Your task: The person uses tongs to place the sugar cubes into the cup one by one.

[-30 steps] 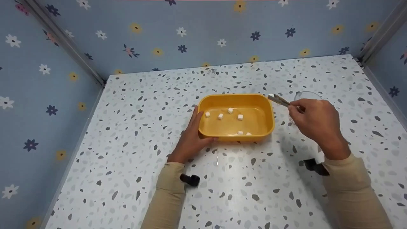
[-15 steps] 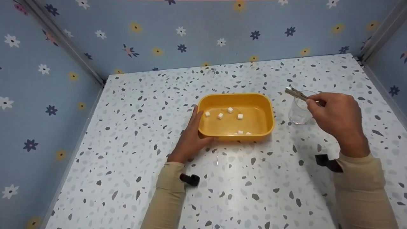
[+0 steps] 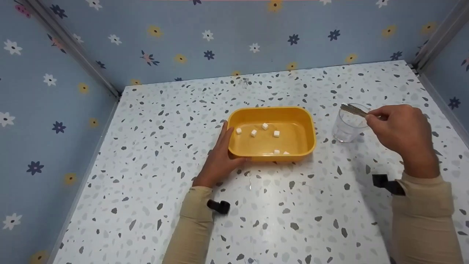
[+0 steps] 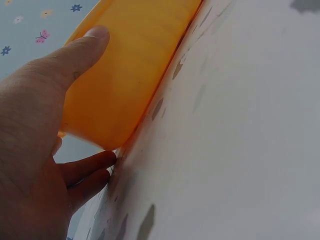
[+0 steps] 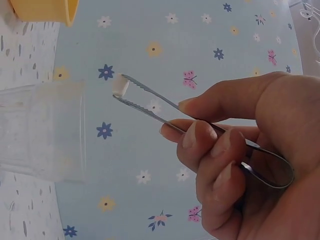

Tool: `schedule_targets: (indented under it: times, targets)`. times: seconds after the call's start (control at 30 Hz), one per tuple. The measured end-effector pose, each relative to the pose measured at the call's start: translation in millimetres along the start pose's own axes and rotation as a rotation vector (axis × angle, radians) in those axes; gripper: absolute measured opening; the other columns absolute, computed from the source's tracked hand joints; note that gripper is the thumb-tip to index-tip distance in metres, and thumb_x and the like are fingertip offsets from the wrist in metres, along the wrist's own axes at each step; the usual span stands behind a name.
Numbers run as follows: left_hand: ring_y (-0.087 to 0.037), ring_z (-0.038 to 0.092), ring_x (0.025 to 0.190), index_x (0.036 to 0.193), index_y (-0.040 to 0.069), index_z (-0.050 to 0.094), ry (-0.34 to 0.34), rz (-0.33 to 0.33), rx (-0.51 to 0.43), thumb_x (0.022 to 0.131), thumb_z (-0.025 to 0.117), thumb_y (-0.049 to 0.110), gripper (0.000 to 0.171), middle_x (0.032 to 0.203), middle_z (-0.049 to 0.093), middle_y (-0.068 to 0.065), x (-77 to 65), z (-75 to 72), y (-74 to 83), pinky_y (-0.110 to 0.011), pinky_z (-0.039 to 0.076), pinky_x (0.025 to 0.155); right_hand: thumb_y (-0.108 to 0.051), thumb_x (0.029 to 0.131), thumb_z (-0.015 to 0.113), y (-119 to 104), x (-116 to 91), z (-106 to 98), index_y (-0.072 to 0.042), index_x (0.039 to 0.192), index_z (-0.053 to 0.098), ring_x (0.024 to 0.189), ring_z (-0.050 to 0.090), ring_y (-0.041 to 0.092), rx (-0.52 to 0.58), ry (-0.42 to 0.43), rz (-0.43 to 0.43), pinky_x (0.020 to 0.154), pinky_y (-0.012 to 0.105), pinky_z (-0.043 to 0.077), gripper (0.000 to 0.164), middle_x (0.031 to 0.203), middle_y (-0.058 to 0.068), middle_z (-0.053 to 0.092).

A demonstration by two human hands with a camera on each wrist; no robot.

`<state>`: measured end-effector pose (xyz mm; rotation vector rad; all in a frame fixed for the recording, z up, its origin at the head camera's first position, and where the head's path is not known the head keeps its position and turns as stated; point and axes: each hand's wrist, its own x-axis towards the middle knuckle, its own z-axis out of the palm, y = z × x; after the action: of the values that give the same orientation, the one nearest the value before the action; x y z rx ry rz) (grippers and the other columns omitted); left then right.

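My left hand [image 3: 218,165] grips the left end of a yellow plastic container [image 3: 271,114]. In the left wrist view the thumb [image 4: 92,45] lies on the container's long wall, with other fingers [image 4: 90,170] low around its end. Several small white cubes [image 3: 276,134] lie inside the container. My right hand [image 3: 403,130] pinches metal tongs [image 5: 150,114]. A white cube [image 5: 120,85] sits between the serrated tips of the tongs. These tips are just above the mouth of a clear plastic cup [image 3: 344,132], which stands right of the container.
The white speckled tabletop [image 3: 146,176] runs back to a blue flowered wall [image 3: 234,29], with side panels at left and right. A black wrist camera [image 3: 219,207] is strapped to the left sleeve, and another camera [image 3: 381,181] to the right.
My right hand has moved to the right with the tongs and cube, from beside the container's right rim to over the cup. The left hand and container stay in place.
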<state>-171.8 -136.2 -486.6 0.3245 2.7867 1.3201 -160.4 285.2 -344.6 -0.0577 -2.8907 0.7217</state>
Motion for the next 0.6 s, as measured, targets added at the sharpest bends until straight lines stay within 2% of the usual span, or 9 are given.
schedule_targets:
  times: [0.17,0.4,0.6]
  targets:
    - [-0.022,0.019,0.15,0.162,0.035,0.013,0.006,0.005,0.013,0.079,0.081,0.053,0.109,0.161,-0.014,0.029,0.0,0.6,-0.3,-0.045,0.022,0.119,-0.028,0.098,0.055,5.1,3.0,-0.3,-0.003,0.11,0.077,0.078,0.063,0.033,-0.018,-0.034,0.021,0.055,0.038,0.042,0.035,0.101,0.021,0.073]
    - [-0.024,0.02,0.149,0.162,0.034,0.011,0.003,-0.006,0.018,0.076,0.079,0.061,0.113,0.163,-0.013,0.025,-0.1,1.1,-0.3,-0.045,0.022,0.119,-0.029,0.098,0.051,12.8,7.7,0.9,0.0,0.113,0.074,0.087,0.061,0.039,-0.067,-0.084,0.05,0.06,0.046,0.044,0.039,0.108,0.025,0.069]
    - [-0.025,0.021,0.149,0.162,0.035,0.012,0.006,-0.013,0.025,0.073,0.077,0.067,0.114,0.16,-0.015,0.03,0.6,1.5,-0.8,-0.046,0.022,0.118,-0.028,0.097,0.051,16.6,11.4,4.3,0.001,0.112,0.073,0.085,0.061,0.039,-0.086,-0.13,0.034,0.056,0.045,0.043,0.04,0.11,0.026,0.067]
